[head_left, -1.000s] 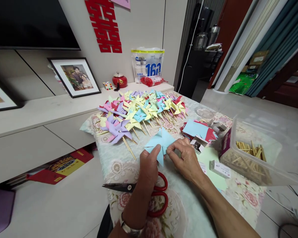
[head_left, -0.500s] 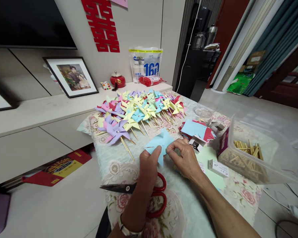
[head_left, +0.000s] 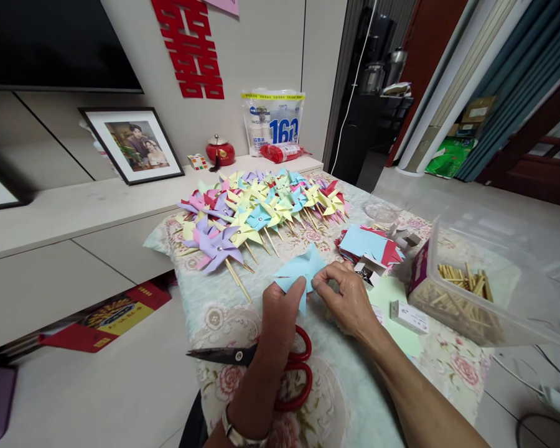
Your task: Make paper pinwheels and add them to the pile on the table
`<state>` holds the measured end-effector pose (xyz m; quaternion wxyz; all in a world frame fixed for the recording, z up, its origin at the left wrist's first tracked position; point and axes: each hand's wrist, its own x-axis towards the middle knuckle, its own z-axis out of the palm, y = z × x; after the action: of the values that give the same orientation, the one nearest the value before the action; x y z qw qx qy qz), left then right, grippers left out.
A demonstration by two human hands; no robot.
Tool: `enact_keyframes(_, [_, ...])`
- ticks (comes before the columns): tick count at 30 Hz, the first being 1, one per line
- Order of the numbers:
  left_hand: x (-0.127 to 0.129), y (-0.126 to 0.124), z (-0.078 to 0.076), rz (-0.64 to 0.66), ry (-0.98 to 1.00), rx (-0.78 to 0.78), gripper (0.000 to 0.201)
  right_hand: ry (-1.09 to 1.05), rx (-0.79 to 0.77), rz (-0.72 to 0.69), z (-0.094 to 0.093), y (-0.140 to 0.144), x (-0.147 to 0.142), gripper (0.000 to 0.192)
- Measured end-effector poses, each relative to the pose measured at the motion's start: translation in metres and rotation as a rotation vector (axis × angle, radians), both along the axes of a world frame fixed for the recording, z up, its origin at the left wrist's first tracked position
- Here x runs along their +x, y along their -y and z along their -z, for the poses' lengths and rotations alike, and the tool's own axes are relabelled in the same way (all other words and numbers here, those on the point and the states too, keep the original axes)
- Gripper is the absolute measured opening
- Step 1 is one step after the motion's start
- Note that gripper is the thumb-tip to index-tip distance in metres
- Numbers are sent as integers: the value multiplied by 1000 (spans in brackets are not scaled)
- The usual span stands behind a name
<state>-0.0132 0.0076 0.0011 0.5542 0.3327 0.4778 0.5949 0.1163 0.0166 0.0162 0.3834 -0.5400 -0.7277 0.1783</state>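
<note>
A light blue cut paper square (head_left: 300, 269) lies on the floral tablecloth (head_left: 350, 386), its corners partly folded up. My left hand (head_left: 280, 315) pinches its near corner. From the right, my right hand (head_left: 348, 297) grips the paper's middle edge with thumb and fingers. Red-handled scissors (head_left: 280, 364) lie shut on the cloth under my left wrist. Finished paper pinwheels (head_left: 256, 214) in purple, yellow, blue and pink lie in rows on sticks beyond the paper.
A stack of blue and red paper squares (head_left: 368, 244) and small white boxes (head_left: 408, 316) sit right of my hands. A clear tub of wooden sticks (head_left: 466, 292) stands at the right. A low cabinet (head_left: 74, 249) with framed photos runs along the left.
My hands stay on the blue paper; my left thumb has crept slightly up its corner. The view has shifted a little to the left.
</note>
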Motion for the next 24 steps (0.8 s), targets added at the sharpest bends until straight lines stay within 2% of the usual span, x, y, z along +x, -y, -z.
enact_keyframes(5, [0,-3,3,-5,-30,7,16,-10,8,3,1,-1,0,22])
enact_keyframes(19, [-4,-2,-5,-9,-55,-77,19,-45,-25,-8,-4,3,-1,21])
enact_keyframes(22, [-8,-2,-3,7,-50,-66,19,-133,42,44,-7,1,4,9])
enact_keyframes(24, [-10,-2,-1,37,-34,-49,17,-266,36,86,-6,-2,9,24])
